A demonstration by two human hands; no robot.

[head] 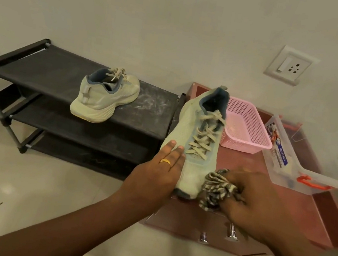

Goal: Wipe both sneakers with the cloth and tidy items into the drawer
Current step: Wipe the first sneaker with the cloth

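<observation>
Head view: at frame centre the near sneaker (200,145) lies on the reddish desk (255,168). The left grip (157,174) presses flat and unclenched against its side, and the right grip (255,203) bunches the soft cloth (216,188) at the toe. The shoe looks light, its mesh yielding (better steadied by the firm sole). The second sneaker (103,97) sits left of centre on the rack (41,71).

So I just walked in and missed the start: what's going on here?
A person is wiping a sneaker on the reddish cabinet. The left hand steadies its side with flat fingers; the right hand holds a bunched cloth against its toe. The second sneaker sits on the shoe rack.
</observation>
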